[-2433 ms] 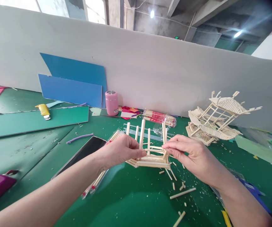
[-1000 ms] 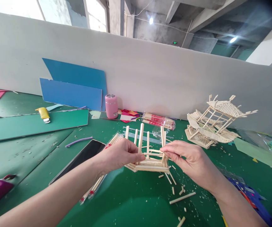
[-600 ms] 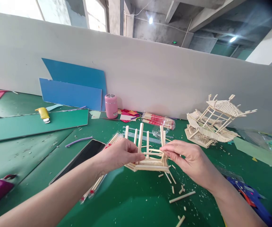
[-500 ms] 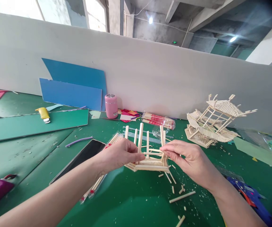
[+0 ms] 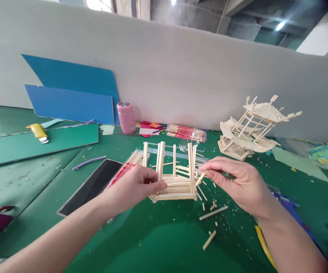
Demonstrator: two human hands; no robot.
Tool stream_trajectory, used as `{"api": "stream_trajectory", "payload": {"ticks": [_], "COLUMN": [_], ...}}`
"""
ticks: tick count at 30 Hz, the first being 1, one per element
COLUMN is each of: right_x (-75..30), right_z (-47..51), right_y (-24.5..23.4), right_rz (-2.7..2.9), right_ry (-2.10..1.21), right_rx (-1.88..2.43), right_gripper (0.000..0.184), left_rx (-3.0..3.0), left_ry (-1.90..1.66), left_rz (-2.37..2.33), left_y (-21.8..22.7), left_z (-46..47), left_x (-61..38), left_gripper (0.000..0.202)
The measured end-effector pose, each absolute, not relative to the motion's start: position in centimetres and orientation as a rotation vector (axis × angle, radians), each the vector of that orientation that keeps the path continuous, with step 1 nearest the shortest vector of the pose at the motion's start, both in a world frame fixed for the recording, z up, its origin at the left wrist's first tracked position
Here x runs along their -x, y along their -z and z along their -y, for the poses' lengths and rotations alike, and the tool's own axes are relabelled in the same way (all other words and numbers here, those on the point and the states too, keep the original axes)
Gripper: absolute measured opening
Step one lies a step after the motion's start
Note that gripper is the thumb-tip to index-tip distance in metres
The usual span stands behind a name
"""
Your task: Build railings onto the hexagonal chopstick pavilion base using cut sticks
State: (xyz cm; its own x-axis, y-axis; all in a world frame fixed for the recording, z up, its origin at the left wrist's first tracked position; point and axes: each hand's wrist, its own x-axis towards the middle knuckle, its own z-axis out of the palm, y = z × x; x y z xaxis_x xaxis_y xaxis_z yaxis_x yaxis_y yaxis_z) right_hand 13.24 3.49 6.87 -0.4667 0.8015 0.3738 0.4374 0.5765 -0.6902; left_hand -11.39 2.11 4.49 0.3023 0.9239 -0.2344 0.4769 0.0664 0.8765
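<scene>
Between my hands stands a small frame of pale wooden sticks (image 5: 178, 196), with a layered base and several upright posts. My left hand (image 5: 137, 182) is closed on the left side of this frame, thumb along its front edge. To the right of the frame, my right hand (image 5: 232, 182) pinches a short wooden stick (image 5: 200, 178) between thumb and fingertips. That stick is tilted, its lower end close to the frame's right corner; whether it touches, I cannot tell. Cut stick pieces (image 5: 213, 213) and crumbs lie on the table below my right hand.
A finished-looking stick pavilion (image 5: 249, 129) stands at the back right. Behind the frame are a pink flask (image 5: 126, 118) and packed sticks (image 5: 185, 132). A dark phone-like slab (image 5: 91, 187) lies left, a yellow glue bottle (image 5: 38, 131) farther off. A blue tool (image 5: 287, 204) is partly behind my right arm.
My right hand has moved slightly away from the frame's right post, and the short stick in its fingers now shows. My left hand keeps its hold. The camera view has shifted downward.
</scene>
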Motion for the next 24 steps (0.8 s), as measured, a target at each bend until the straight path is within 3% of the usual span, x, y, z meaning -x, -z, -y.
{"api": "stream_trajectory", "payload": {"ticks": [13,17,19,24], "right_x": [-18.4,-18.3,-17.9,-16.8], "right_z": [4.2,5.2,5.7,6.8], "right_y": [-0.2,1.3,1.8,2.2], "right_rz": [1.745,1.666,1.658,1.66], "right_ry": [-1.012,-1.115,-1.155,-1.24], "right_rx": [1.389,1.406,1.396,1.356], "right_gripper": [0.016,0.017,0.017,0.018], "left_rx": [-1.765,-1.777,-1.707,-1.372], "left_ry": [-0.623,-0.751,-0.785,-0.604], "left_rz": [-1.505,-1.721,-1.592,-1.287], "left_y": [3.2,3.0,2.5,1.4], "left_z": [4.7,7.7,9.5,10.0], "left_x": [10.7,10.1,8.7,3.1], "left_gripper": [0.013,0.019,0.01,0.023]}}
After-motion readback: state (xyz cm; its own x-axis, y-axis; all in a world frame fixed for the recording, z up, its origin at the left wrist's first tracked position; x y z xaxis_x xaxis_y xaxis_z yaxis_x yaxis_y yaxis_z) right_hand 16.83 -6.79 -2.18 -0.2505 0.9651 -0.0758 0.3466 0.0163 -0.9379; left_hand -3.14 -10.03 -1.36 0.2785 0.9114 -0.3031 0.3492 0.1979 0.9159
